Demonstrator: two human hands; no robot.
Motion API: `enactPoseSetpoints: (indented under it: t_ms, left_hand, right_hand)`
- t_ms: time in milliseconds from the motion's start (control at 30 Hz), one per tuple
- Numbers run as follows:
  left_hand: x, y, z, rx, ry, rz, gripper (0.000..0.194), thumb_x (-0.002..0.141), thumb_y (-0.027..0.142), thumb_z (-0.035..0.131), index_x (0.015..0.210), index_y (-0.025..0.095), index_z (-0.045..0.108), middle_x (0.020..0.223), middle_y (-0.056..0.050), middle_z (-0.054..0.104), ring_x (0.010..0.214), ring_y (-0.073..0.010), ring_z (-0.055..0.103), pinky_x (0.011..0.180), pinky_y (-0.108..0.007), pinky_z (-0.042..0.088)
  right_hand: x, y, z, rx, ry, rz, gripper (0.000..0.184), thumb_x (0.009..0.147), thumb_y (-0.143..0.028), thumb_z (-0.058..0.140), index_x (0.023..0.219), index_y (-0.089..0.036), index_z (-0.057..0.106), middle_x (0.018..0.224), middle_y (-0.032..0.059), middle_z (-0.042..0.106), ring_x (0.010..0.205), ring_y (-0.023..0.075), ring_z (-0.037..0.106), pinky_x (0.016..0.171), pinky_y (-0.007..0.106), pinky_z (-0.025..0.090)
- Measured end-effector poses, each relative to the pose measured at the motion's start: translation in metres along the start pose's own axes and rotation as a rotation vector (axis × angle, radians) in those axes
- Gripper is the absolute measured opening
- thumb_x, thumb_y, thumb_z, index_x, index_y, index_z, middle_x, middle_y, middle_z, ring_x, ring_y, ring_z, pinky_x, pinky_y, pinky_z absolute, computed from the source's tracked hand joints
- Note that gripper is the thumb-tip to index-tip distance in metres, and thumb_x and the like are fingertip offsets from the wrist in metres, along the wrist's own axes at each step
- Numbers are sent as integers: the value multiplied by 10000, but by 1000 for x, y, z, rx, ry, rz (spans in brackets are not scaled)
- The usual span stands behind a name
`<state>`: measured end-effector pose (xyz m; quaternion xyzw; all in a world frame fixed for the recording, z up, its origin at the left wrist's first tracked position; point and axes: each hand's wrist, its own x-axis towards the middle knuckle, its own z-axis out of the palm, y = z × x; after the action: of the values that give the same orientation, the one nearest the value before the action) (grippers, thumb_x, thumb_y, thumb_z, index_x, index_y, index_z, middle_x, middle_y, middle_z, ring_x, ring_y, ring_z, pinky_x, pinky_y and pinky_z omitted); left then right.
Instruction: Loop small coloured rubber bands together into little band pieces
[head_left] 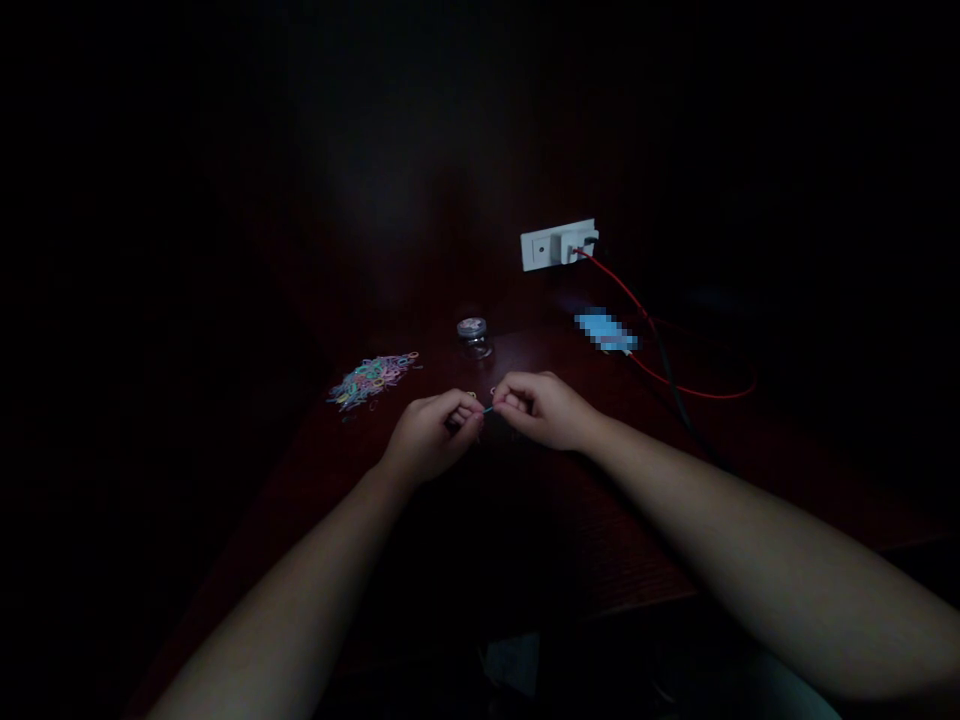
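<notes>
My left hand [433, 433] and my right hand [541, 408] meet over the middle of a dark reddish table [645, 520]. Both are closed in a pinch. Between their fingertips stretches a small blue rubber band [487, 409], and tiny pale loops show at the fingers of each hand. A pile of small coloured rubber bands [373, 379] lies on the table just beyond my left hand. The room is very dark.
A small clear jar [474, 335] stands behind the hands. A white wall socket [559, 244] holds a charger with a red cable [675, 385] running across the table's right side, past a blue blurred object [604, 330] and a dark cable.
</notes>
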<state>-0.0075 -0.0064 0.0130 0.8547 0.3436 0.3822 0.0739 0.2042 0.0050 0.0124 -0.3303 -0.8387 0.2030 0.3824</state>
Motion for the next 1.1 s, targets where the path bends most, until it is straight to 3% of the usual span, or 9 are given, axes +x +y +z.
enactPoseSetpoints:
  t_ms: [1100]
  left_hand:
    - [0, -1, 1, 45, 59, -33, 72, 827, 205, 619, 884, 182, 657, 774, -8, 709, 656, -103, 649, 627, -194, 535]
  right_hand:
    - [0, 5, 0, 14, 31, -23, 105, 867, -239, 530, 848, -163, 600, 604, -41, 494, 531, 79, 426, 514, 204, 306]
